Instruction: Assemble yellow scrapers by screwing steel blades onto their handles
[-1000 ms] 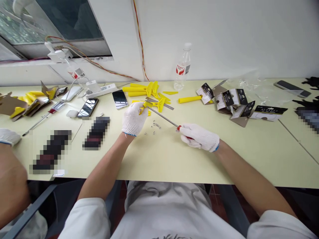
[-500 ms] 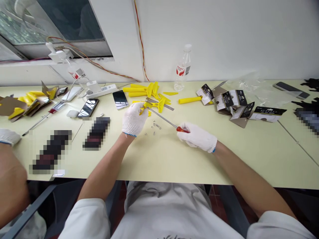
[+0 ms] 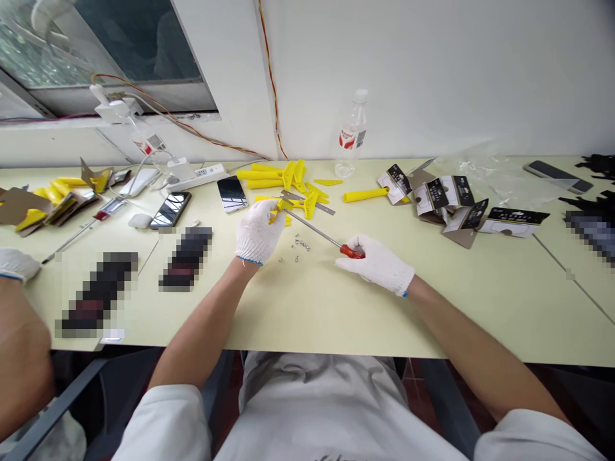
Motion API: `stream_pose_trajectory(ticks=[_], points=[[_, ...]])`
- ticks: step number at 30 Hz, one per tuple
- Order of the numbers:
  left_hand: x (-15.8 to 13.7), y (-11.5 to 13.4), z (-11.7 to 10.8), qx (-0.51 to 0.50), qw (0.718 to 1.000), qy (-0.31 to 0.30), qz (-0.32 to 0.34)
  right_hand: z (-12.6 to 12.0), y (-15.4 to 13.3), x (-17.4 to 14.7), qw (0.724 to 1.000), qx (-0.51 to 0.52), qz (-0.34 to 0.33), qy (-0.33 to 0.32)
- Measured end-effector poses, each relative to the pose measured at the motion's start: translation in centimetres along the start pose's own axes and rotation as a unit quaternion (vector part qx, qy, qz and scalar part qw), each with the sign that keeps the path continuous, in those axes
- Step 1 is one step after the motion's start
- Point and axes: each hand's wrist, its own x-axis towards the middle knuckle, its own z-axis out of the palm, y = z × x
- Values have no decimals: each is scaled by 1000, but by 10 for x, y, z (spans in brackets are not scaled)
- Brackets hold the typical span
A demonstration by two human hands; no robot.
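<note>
My left hand (image 3: 259,232), in a white knit glove, is closed around a yellow plastic scraper part (image 3: 284,205), most of it hidden by the fingers. The gloved right hand (image 3: 379,264) grips a screwdriver (image 3: 352,252) by its red handle. Its long metal shaft slants up to the left, and the tip meets the yellow part; whether it sits in a screw is too small to tell. Several small screws (image 3: 302,243) lie on the table between the hands. Just beyond are yellow scraper pieces (image 3: 288,174) and flat metal blades (image 3: 327,209).
A plastic bottle (image 3: 353,137) stands by the wall. Rightward lie a yellow handle (image 3: 365,195), opened card packages (image 3: 459,198) and clear plastic film (image 3: 500,173). Phones (image 3: 232,193) and a power strip (image 3: 204,176) are on the left. Another person's gloved hand (image 3: 18,264) rests at the far left.
My right hand's fingers have shifted slightly on the screwdriver handle, with a finger now more extended to the left. The left hand and the yellow part stay nearly in place.
</note>
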Motion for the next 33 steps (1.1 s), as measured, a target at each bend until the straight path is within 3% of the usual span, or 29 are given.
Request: stream_pose_trajectory(ticks=[2,5,8,11,14,17,19,22,24,27,29,31,33], points=[[0,2,-1,4,1000,-2,-4,2,4,3,997,-36,-28,59],[0,3,-2,-1,1000,-5,-2,5,9,7,977,-110,-126,135],[0,3,-3,-6,1000,-5,-5,4,4,6,966,-142,-175,130],[0,3,-2,-2,1000,-6,-6,1,-6,-2,995,-35,-96,-8],[-1,2,-2,4,1000,-3,7,-1,-10,-7,989,92,18,-114],[-1,0,-1,5,1000,3,20,0,-4,-4,995,88,29,-41],[-1,-1,-1,10,1000,7,20,3,3,2,997,25,-27,66],[0,-1,-1,14,1000,9,10,5,7,6,970,-87,-146,173],[0,-1,-2,9,1000,6,6,3,4,5,971,-95,-156,151],[0,1,-3,4,1000,1,14,-3,-1,0,999,23,-44,-20],[-1,3,-4,6,1000,-1,18,-5,-2,-3,989,85,18,-120],[-1,3,-4,9,1000,-3,16,-4,0,-2,992,85,19,-89],[-2,4,-4,13,1000,-5,12,1,4,2,998,40,-21,35]])
